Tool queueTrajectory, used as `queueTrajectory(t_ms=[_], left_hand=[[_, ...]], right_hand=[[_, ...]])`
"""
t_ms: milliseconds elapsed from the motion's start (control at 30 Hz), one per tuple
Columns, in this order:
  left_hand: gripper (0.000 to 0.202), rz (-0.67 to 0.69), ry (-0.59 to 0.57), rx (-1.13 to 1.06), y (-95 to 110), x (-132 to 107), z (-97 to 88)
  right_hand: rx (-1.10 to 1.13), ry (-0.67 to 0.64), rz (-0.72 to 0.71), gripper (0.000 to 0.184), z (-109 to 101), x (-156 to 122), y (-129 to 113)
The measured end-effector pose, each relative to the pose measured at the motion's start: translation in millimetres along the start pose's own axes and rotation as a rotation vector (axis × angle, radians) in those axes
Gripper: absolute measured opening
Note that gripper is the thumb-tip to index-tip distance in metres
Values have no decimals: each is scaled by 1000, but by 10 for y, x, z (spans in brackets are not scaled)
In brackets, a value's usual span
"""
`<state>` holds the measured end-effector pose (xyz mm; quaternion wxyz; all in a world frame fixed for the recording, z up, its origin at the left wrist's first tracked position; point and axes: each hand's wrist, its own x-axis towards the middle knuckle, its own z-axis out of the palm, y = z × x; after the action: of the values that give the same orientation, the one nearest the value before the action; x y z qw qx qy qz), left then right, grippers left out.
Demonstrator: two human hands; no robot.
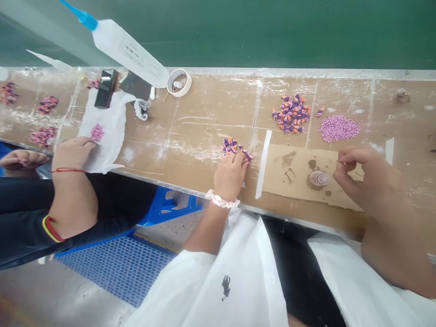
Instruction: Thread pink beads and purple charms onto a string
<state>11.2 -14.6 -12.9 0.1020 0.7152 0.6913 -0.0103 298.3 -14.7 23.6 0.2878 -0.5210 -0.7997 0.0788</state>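
Observation:
My left hand (230, 177), with a white scrunchie at the wrist, rests on the table with its fingers bent and close together. Its fingertips are on a small pile of purple-and-orange figures (230, 144), and one figure is at the fingers. My right hand (369, 179) is raised over the right end of a brown cardboard sheet (279, 181), thumb and forefinger pinched. Whatever is in that pinch is too small to make out. Left of it, a small clear glass jar (319, 178) stands on the cardboard among dark wet spots.
Beyond the cardboard lie a larger pile of purple-and-orange figures (291, 113) and a heap of small pink pieces (339, 128). A white bottle (129, 52), a tape roll (179, 82) and a phone (106, 88) are further left. Another person's hand (71, 154) touches white paper (114, 122).

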Motion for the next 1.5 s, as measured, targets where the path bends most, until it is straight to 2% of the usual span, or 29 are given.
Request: queueTrajectory(t_ms=[233, 367, 433, 500, 567, 667, 767, 833, 900, 967, 1033, 1100, 1300, 1400, 1500], left_hand=[[18, 59, 7, 61, 6, 78, 19], [14, 163, 50, 20, 50, 130, -22], [15, 281, 139, -138, 166, 148, -83], [15, 434, 201, -389, 356, 170, -181], [13, 565, 165, -665, 593, 204, -294], [9, 559, 209, -998, 925, 291, -392], [5, 502, 254, -1269, 1117, 402, -319], [4, 409, 178, -1472, 1157, 464, -207], [2, 283, 15, -1655, 1152, 498, -111], [2, 195, -171, -1760, 1129, 499, -73], [6, 160, -304, -1795, 1110, 478, -88], [9, 146, -362, -1798, 1103, 447, -123], [10, 94, -419, -1836, 1127, 396, -158], [11, 53, -532, -1925, 1134, 396, -163], [9, 77, -672, -2057, 1135, 388, -163]], right_hand=[[-38, 25, -14, 16, 8, -19, 17], [1, -3, 46, 12, -7, -12, 33], [52, -41, 69, 13, -33, -16, 57], [92, -99, 79, 15, -59, -19, 81], [118, -160, 59, 14, -74, -15, 98], [144, -251, -2, 11, -72, 0, 107], [150, -352, -3, 11, -65, 18, 97], [159, -393, -4, 9, -70, 24, 81], [150, -401, -22, 7, -79, 24, 61], [118, -413, -35, 6, -87, 20, 43], [91, -439, -31, 5, -89, 19, 29], [83, -455, -26, 4, -84, 23, 19], [97, -471, -33, 2, -100, 57, 17], [186, -399, 26, 7, -140, 51, 33], [385, -168, 130, 19, -148, 40, 12]])
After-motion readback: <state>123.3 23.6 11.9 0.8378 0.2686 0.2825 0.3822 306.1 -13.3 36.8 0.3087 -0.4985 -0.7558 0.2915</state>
